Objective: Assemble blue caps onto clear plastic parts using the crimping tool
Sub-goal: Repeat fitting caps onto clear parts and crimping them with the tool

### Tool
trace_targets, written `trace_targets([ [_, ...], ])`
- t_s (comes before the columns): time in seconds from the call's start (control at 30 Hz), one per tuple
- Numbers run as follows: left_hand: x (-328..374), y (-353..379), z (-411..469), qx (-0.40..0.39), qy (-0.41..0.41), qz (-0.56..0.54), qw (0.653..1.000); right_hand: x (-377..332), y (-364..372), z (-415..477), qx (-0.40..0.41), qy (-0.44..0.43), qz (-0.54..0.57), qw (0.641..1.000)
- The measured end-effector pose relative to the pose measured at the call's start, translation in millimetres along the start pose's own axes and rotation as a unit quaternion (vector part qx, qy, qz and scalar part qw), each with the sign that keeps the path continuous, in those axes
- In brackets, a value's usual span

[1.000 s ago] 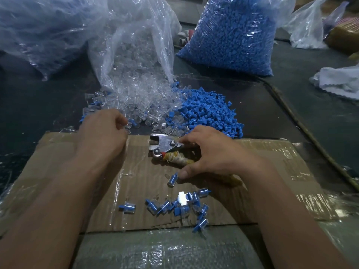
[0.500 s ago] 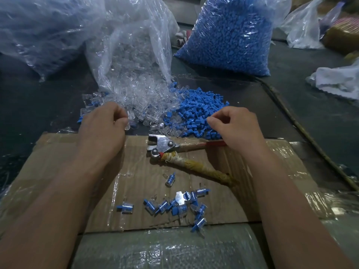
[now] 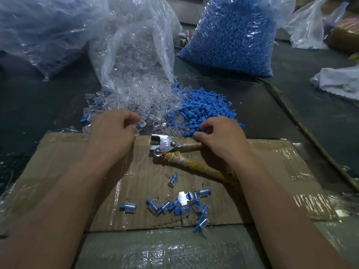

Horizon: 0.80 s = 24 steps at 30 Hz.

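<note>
My left hand (image 3: 112, 133) pinches a clear plastic part (image 3: 141, 124) at the near edge of the pile of clear parts (image 3: 136, 98). My right hand (image 3: 221, 136) is curled at the near edge of the loose blue caps (image 3: 204, 107), fingertips pinched on a blue cap that is mostly hidden. Between the hands, the crimping tool (image 3: 165, 144) lies on the cardboard sheet (image 3: 272, 162), its metal jaws pointing left and its tape-wrapped handles running under my right wrist. Several assembled capped pieces (image 3: 174, 204) lie on the cardboard nearer to me.
A torn clear bag (image 3: 136, 45) spills the clear parts. A full bag of blue caps (image 3: 233, 35) stands at the back right, and another big plastic bag (image 3: 44, 30) at the back left. White cloth (image 3: 340, 82) lies far right. A thin stick (image 3: 310, 136) runs along the right.
My right hand let go of the tool's handle, reached into the blue caps and has drawn back to the pile's near edge. My left hand moved forward to the clear parts.
</note>
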<state>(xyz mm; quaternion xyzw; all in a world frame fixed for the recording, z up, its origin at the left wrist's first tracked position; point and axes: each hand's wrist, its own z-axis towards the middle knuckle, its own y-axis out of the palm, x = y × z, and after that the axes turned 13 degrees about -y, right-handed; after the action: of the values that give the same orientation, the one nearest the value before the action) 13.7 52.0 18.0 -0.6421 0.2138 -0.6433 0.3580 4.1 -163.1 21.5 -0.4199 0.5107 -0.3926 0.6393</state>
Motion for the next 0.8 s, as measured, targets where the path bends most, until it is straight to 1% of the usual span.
trace_targets([
  [0.1,0,0,0,0.009,-0.010,-0.011,1.000,-1,0,1,-0.006,0.001,0.000,1.000],
  [0.23,2,1,-1,-0.011,-0.027,-0.044,0.999,-1,-1,0,-0.012,-0.012,-0.006,1.000],
  [0.37,3,4,-2,-0.009,-0.039,-0.075,0.996,-1,-1,-1,-0.014,-0.015,-0.020,1.000],
  [0.47,6,3,-3,-0.036,-0.056,-0.103,0.992,0,2,-1,-0.008,-0.013,-0.021,1.000],
  [0.6,11,-1,-8,-0.048,-0.024,-0.088,0.995,3,3,1,0.012,-0.015,-0.014,1.000],
  [0.63,13,-2,-9,-0.057,-0.029,-0.115,0.991,5,3,1,0.021,-0.014,-0.008,1.000],
  [0.7,15,-3,-13,-0.089,-0.064,-0.202,0.973,8,2,1,0.045,-0.011,0.011,0.999],
  [0.8,17,-4,-14,-0.118,-0.101,-0.277,0.948,9,-2,-1,0.088,-0.012,0.101,0.991],
])
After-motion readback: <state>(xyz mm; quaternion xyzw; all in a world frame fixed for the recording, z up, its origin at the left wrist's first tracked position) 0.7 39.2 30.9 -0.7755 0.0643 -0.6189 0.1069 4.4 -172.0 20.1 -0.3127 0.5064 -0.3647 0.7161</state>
